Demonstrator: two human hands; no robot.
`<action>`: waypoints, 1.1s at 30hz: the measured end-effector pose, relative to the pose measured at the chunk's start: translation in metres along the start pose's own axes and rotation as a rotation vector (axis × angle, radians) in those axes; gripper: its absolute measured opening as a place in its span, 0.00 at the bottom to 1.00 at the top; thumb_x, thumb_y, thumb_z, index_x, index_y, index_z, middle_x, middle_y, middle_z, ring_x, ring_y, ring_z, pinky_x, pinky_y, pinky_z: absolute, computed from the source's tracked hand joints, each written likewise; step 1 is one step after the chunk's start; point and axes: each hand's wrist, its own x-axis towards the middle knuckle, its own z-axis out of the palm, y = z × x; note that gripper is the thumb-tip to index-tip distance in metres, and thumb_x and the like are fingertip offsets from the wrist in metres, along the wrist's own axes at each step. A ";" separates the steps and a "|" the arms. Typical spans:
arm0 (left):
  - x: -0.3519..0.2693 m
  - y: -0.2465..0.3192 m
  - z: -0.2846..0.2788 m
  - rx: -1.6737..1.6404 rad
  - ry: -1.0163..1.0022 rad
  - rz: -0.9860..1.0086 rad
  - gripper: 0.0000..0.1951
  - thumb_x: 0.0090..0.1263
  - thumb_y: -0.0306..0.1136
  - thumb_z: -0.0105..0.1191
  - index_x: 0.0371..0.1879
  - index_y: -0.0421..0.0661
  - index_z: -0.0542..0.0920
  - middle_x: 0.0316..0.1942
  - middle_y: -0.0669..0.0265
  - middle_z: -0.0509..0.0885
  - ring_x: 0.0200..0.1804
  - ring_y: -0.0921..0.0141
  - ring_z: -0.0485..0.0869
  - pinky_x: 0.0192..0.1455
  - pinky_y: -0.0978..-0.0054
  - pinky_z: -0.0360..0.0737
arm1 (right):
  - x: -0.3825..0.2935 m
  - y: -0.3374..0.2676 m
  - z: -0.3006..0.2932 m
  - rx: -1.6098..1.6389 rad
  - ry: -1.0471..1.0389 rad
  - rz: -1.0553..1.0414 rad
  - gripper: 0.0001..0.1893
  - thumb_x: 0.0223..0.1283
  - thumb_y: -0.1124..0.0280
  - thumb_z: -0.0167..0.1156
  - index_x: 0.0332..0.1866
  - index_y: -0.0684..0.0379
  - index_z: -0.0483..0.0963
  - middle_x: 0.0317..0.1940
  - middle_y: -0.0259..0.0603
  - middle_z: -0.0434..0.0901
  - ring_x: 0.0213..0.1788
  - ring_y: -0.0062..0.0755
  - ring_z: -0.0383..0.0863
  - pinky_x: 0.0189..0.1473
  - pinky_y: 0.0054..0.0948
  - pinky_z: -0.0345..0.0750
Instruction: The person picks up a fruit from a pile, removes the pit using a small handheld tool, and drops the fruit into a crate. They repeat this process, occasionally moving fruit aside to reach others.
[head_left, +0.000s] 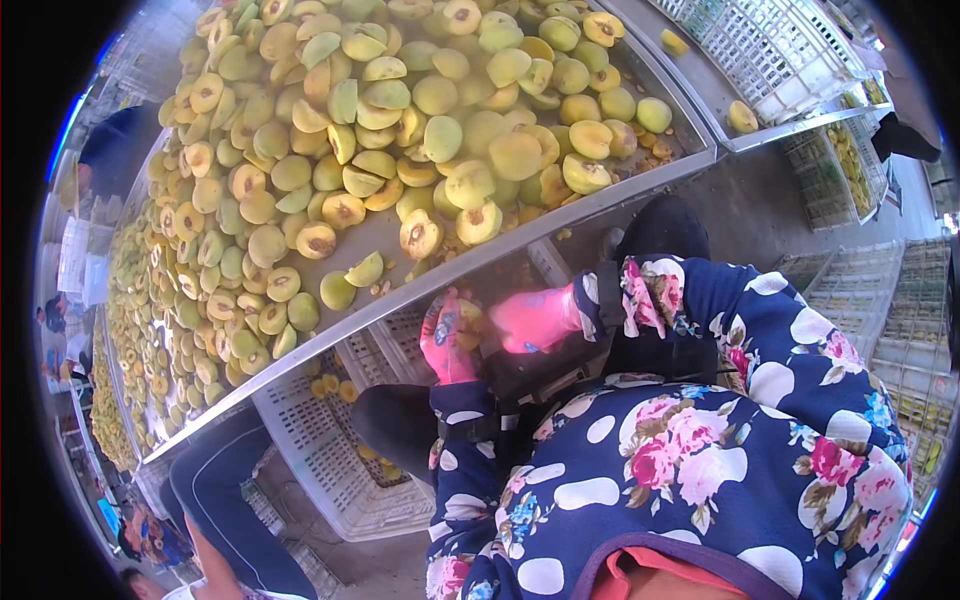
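My left hand (448, 337), in a pink patterned glove, grips a yellow-green piece of stone fruit (469, 326) just below the metal rim of the sorting table. Close on its right, my right hand (534, 319) is curled in a matching glove and blurred. Whether it holds a small tool is hidden. Both hands are over my lap, between my dark-trousered knees. Beyond the rim, halved stone fruit (442, 139), probably peaches, lies heaped on the metal table (360, 259). Several halves show brown stone cavities.
A white plastic crate (322, 465) with fruit halves stands below the table at left, beside another person's leg (232, 502). White crates (795, 60) rest on the adjoining table at upper right. More crates (855, 300) are stacked at right. The table's metal rim (480, 262) crosses before me.
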 end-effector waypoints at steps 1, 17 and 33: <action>0.002 -0.001 0.000 0.000 -0.004 -0.007 0.13 0.59 0.26 0.56 0.42 0.36 0.77 0.39 0.52 0.81 0.38 0.65 0.81 0.39 0.71 0.81 | 0.011 0.012 0.004 0.005 0.004 0.005 0.09 0.54 0.66 0.50 0.32 0.61 0.68 0.17 0.40 0.71 0.20 0.28 0.74 0.20 0.29 0.73; 0.017 -0.016 -0.022 0.142 0.064 -0.039 0.12 0.57 0.26 0.58 0.39 0.37 0.79 0.33 0.59 0.82 0.31 0.71 0.81 0.32 0.77 0.79 | 0.040 0.016 0.007 -0.230 -0.071 -0.019 0.09 0.53 0.68 0.49 0.24 0.62 0.71 0.15 0.36 0.70 0.12 0.26 0.68 0.15 0.26 0.69; 0.028 -0.026 -0.024 0.010 -0.087 0.034 0.14 0.58 0.29 0.58 0.42 0.37 0.76 0.37 0.54 0.82 0.35 0.69 0.82 0.37 0.75 0.79 | 0.025 0.014 -0.009 0.452 -0.234 0.062 0.15 0.55 0.58 0.54 0.31 0.63 0.69 0.21 0.35 0.71 0.18 0.21 0.69 0.21 0.24 0.72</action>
